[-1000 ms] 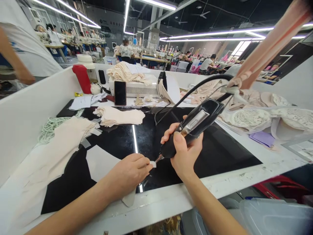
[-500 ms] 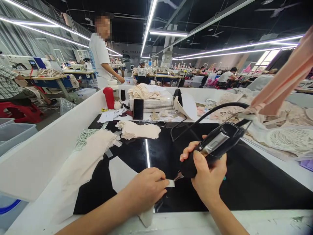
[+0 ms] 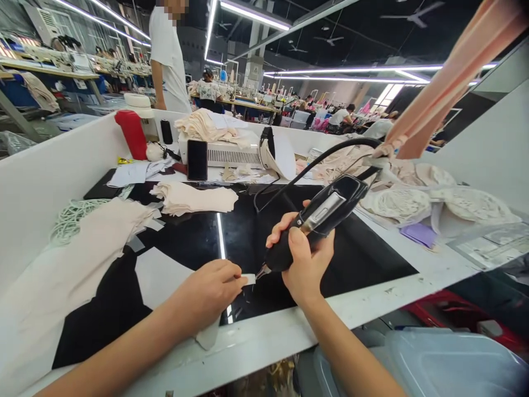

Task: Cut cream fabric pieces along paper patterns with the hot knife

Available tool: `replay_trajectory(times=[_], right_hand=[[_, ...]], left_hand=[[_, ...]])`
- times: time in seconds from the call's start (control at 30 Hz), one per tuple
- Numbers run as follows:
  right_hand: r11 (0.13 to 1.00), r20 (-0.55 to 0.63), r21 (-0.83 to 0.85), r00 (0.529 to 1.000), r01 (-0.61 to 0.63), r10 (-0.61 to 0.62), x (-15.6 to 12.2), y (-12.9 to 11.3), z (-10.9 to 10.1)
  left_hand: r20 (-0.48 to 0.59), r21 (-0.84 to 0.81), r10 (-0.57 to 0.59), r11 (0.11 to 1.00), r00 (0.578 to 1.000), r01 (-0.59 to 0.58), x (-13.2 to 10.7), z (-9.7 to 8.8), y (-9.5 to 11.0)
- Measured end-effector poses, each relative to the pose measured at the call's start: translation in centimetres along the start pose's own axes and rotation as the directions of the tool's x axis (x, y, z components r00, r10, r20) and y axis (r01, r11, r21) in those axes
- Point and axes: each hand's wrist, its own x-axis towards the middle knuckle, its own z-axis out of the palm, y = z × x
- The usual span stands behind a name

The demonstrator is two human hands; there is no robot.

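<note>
My left hand point(image 3: 210, 289) pinches a small white strip point(image 3: 249, 279), its free end poking out to the right past the fingertips. A pale fabric flap point(image 3: 208, 335) hangs below this hand near the table edge. Wrapped in my right hand point(image 3: 308, 270) is a black corded hand tool point(image 3: 324, 212) with a pointed metal tip point(image 3: 263, 271). That tip is at the strip's end; whether it touches I cannot tell. Both hands are over a glossy black board point(image 3: 363, 253). A flat white sheet point(image 3: 159, 275) lies left of my left hand, partly covered by the forearm.
Cream fabric pieces lie in a stack point(image 3: 194, 199) and a long pile point(image 3: 95, 242). Behind them stand a phone point(image 3: 197, 160), a white vented box point(image 3: 231, 156) and a red bottle point(image 3: 131, 134). A pink cloth strip point(image 3: 438, 82) suspends the tool. Bra cups point(image 3: 471, 207) lie at right.
The camera has turned right and downward, bringing a plastic bin at lower right into view. Both hands keep their grips, with the tool tip still at the strip. The standing person has moved a little.
</note>
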Motion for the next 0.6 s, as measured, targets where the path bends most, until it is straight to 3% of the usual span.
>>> replay_trajectory(times=[0.4, 0.6], right_hand=[[1.0, 0.036, -0.021, 0.999, -0.021, 0.021, -0.49, 0.02, -0.04], [1.0, -0.029, -0.014, 1.0, 0.004, -0.004, 0.22, 0.22, 0.03]], left_hand=[[0.005, -0.012, 0.006, 1.0, 1.0, -0.006, 0.26, -0.23, 0.23], [0.017, -0.006, 0.015, 1.0, 1.0, -0.015, 0.23, -0.08, 0.15]])
